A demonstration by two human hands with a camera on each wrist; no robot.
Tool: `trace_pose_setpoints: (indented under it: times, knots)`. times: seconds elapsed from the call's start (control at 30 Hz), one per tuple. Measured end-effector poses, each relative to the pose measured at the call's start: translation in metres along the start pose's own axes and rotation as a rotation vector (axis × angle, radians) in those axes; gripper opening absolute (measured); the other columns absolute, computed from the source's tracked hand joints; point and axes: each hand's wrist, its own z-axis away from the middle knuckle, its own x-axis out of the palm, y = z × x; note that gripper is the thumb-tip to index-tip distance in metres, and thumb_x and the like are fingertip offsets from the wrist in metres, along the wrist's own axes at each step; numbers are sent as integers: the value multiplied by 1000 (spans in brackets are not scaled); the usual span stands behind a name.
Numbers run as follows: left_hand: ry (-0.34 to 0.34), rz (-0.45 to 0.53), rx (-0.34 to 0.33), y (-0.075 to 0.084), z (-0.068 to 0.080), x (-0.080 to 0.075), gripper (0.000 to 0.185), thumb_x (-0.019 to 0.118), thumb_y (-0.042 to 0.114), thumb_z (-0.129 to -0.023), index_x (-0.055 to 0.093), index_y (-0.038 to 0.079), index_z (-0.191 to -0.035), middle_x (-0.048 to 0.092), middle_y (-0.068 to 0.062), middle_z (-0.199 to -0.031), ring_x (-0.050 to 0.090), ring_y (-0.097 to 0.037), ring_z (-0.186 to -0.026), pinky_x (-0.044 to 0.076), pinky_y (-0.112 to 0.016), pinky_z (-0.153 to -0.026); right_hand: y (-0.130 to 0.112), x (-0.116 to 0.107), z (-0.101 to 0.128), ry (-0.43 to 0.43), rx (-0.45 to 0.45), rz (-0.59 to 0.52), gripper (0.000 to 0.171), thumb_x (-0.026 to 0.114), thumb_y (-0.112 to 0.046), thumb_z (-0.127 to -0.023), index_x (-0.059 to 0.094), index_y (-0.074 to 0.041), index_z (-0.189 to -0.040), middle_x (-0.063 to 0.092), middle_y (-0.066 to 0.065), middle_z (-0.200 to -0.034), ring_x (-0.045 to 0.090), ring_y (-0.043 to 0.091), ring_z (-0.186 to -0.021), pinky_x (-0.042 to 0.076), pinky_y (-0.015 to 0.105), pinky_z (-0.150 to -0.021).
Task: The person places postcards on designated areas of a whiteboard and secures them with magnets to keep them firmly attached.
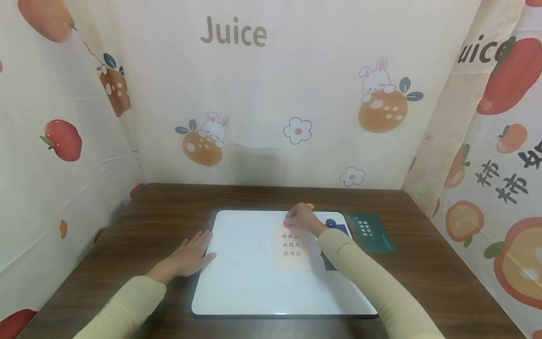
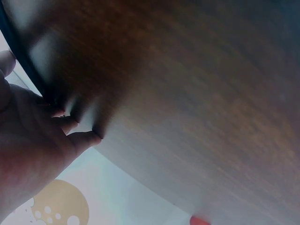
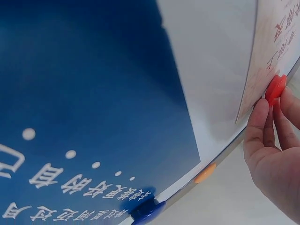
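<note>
Red magnet [image 3: 275, 88] | right hand [image 1: 301, 218] pinches it | left hand [image 1: 190, 256] flat on table [image 1: 139, 226]

Left hand [image 1: 190, 256] flat, fingers straight, right hand [image 1: 301, 217] pinching, arm outstretched

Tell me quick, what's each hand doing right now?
Left hand: open, lying flat on the table at the whiteboard edge.
Right hand: fingertips pinching the red magnet on the paper card.

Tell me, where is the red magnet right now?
The red magnet sits at the top edge of the cream paper on the whiteboard, under the right hand fingers.
</note>
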Motion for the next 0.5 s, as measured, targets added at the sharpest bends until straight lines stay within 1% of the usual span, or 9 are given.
trace_pose_setpoints:
  times: [0.3,0.5]
  knots:
    - [5,-2,-1,-1,0,1,68,45,35,-100,22,-9,-147,18,-28,-153,11,-46,-140,9,-66,-107,1,0,-1,15,13,2,22,74,-17,-85,73,-7,-104,67,11,-110,60,32,-106,48,45,-93]
    - [5,-4,-1,-2,0,2,68,45,36,-100,22,-8,-147,18,-27,-153,11,-46,-140,9,-66,-107,1,0,0,9,13,11,23,75,-17,-84,73,-6,-104,68,10,-106,61,30,-103,49,43,-91]
